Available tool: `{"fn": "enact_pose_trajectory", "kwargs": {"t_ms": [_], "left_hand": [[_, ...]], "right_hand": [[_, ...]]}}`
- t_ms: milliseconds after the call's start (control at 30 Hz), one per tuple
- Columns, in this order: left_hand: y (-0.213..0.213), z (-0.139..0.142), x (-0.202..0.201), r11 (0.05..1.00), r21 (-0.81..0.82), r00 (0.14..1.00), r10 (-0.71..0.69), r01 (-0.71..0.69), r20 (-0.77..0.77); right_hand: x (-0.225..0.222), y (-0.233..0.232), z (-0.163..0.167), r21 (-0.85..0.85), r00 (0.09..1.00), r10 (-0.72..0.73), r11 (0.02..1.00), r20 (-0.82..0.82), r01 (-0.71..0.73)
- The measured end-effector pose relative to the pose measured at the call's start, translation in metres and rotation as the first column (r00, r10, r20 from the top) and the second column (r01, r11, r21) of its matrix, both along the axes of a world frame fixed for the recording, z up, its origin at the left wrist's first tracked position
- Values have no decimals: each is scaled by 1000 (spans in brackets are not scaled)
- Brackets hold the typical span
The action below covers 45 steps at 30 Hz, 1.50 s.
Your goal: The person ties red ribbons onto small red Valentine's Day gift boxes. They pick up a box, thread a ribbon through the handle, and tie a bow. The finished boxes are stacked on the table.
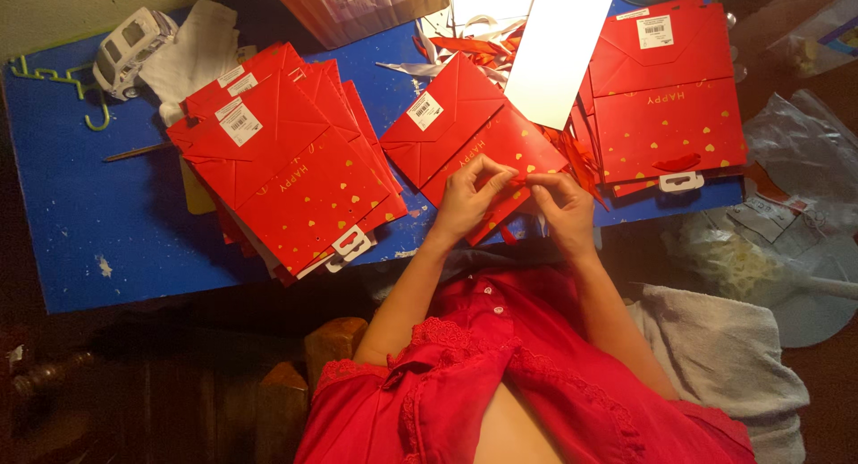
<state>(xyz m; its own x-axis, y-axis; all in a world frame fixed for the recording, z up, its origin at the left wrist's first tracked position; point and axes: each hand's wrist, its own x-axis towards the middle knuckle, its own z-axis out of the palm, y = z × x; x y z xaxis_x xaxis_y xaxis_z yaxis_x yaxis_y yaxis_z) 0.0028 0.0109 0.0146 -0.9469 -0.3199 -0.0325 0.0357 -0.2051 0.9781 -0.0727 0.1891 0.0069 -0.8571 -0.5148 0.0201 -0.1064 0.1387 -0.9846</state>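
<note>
The blue table was the biggest thing, and everything sat on it. Left of the flat red paper gift bag in the middle lay a big stack of the same red bags. Right of that middle bag lay another pile of red bags. A white card sheet lay just behind it, leaning over its far edge. A white toy van stood far to its left, at the table's back corner.

The step looked like fixing a thin red ribbon to the near end of the middle bag. The left hand rested on that end, fingers pinching the ribbon. The right hand was just beside it, also pinching the ribbon. Both hands almost touched. The next move would need small, careful fingers, because the ribbon was thin and slippery-looking.
</note>
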Motion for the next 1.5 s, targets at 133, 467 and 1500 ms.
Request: {"fn": "enact_pose_trajectory", "kwargs": {"t_ms": [133, 467, 1500], "left_hand": [[3, 17, -1, 796, -602, 996, 89, -69, 3], [9, 16, -5, 686, -716, 989, 141, -131, -45], [6, -8, -2, 880, -445, 984, 177, -168, -21]], "right_hand": [[0, 0, 1, 17, 1000, 4, 1000, -27, -3], [1, 1, -3, -6, 996, 35, 999, -86, -35], [7, -16, -10, -179, 949, 9, 983, 314, 50]]}}
